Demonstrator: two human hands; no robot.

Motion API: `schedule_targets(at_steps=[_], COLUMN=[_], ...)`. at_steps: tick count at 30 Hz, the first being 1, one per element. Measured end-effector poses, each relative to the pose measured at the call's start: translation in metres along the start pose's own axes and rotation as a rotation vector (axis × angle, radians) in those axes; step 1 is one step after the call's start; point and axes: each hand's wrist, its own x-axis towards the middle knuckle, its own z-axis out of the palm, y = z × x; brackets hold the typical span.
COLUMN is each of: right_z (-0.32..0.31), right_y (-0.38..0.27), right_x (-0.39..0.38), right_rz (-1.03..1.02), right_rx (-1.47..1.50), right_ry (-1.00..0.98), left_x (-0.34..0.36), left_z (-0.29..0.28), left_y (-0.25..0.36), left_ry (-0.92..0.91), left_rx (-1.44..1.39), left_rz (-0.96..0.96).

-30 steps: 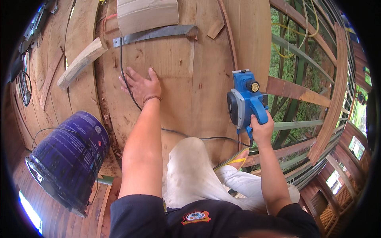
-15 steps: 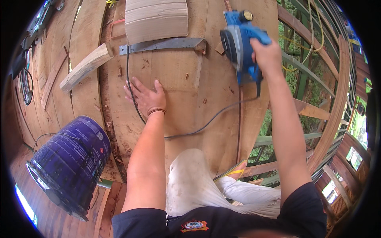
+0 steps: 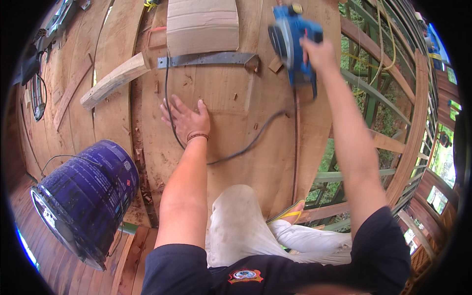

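My right hand [image 3: 318, 55] is wrapped round the rear handle of a blue electric planer [image 3: 293, 42], slightly blurred by motion. The planer rests near the far right of a wide wooden board [image 3: 231, 130], over a dark lengthwise line in the wood. From its back end a black power cord [image 3: 248, 149] loops across the board toward my left arm. My left hand [image 3: 188, 120] lies flat on the board, fingers spread, with the cord running by its fingers. Several wood shavings lie about the surface.
Beyond my left hand are a metal carpenter's square [image 3: 206, 59] and a cardboard sheet [image 3: 202, 27]. A wood offcut [image 3: 115, 81] and a purple bucket [image 3: 91, 184] lie at the left. Right of the board, open framing with beams [image 3: 376, 91] shows greenery below.
My right hand has pushed the planer farther away and slightly left, and its cord has shifted with it. My left hand stays flat on the board. The whole view has shifted a little.
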Motion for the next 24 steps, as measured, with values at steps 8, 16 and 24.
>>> schedule_targets(at_steps=[8,16,24], right_z=[-0.023,-0.022,-0.011], right_y=[0.049,0.051,0.007], right_x=[-0.337,-0.302,-0.097], right_rz=[0.449,0.447,0.233], right_rx=[-0.011,0.018,-0.116], right_ry=[0.243,0.300,0.257], left_x=[-0.001,-0.002,-0.002], left_z=[0.004,0.006,0.003], left_y=[-0.001,-0.001,0.000], left_ry=[0.057,0.056,0.059], left_rx=[-0.049,-0.025,-0.029], left_rz=[0.014,0.009,0.026])
